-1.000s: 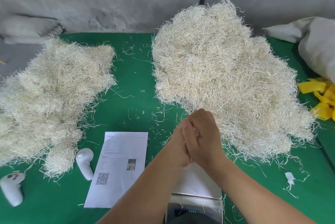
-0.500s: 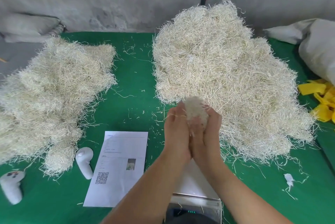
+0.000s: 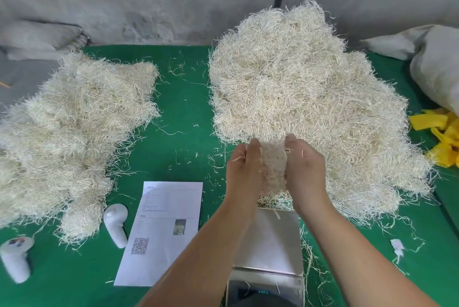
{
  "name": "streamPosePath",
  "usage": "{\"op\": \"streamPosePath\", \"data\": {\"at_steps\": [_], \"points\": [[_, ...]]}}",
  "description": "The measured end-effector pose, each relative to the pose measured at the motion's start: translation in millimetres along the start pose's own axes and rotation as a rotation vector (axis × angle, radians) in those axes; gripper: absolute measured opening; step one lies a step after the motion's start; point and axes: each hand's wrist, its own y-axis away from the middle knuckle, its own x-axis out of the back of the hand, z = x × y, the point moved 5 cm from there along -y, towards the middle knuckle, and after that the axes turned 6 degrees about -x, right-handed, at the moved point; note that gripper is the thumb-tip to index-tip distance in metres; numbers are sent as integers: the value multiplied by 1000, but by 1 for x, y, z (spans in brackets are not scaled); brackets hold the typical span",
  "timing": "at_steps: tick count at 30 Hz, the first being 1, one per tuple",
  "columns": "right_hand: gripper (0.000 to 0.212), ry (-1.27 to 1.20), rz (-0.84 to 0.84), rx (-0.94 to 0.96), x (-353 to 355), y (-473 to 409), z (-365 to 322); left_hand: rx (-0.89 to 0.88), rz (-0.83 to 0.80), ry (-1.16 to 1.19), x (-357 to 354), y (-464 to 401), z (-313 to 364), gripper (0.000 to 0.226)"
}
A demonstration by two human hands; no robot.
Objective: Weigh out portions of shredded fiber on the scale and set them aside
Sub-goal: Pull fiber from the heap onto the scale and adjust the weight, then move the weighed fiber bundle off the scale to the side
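Now 2 hands cup 1 wad of fiber above the scale.
Left hand [image 3: 244,166] and right hand [image 3: 304,166] squeeze the fiber wad [image 3: 273,170] over the scale [image 3: 269,242]; loose strands, seemingly uncompacted, could drop and skew the weight.

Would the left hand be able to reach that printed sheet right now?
Probably not at once: the left hand and right hand together hold a fiber wad. The sheet itself lies uncovered nearby.
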Motion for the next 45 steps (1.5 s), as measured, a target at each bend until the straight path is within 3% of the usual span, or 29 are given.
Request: {"op": "streamPosePath", "data": {"at_steps": [3,4,6,8,10,13,15,18,20,22,25,27,30,33,37,38,40,42,43,45], "points": [[29,202,-13,40,-13,0,7,32,-30,-65,-14,5,-7,39],[34,199,-39,-2,-16,2,10,56,-20,-76,-15,8,-7,45],[54,134,-70,-117,-13,2,14,150,4,-28,-7,4,-13,64],[59,-39,-93,-283,-7,0,23,170,11,35,5,-3,-16,53],[50,-211,-34,-391,-4,1,31,76,52,-25,11,-8,-16,45],[28,-2,34,-228,-10,3,26,83,59,-43,4,3,-32,32],[36,103,-13,-125,-20,8,24,140,59,53,-1,14,-41,34],[41,-33,12,-250,-18,4,30,109,38,119,4,13,-35,44],[39,-141,40,-331,-17,0,30,54,13,39,10,5,-24,47],[38,-105,45,-301,-21,1,25,59,-17,-15,12,3,-20,52],[34,-80,-81,-304,-37,3,21,79,-120,53,9,14,-26,58],[33,-55,-133,-287,-45,2,16,-32,-90,27,25,12,-21,46],[45,87,-254,-190,-58,2,16,-241,-16,-308,75,-10,-1,56],[40,188,-432,-190,-73,6,33,-388,93,-835,147,-42,25,70],[34,246,-579,-199,-87,12,50,-487,275,-1309,244,-77,82,87],[32,235,-581,-212,-89,11,52,-454,357,-1449,268,-84,99,94],[30,229,-578,-238,-93,12,54,-204,440,-1735,313,-96,125,112],[43,283,-588,-201,-96,13,51,111,382,-1930,344,-101,135,122],[55,313,-594,-177,-97,15,49,184,324,-1994,348,-102,135,124],[58,338,-583,-145,-98,16,44,157,211,-2073,335,-102,128,121]]}}
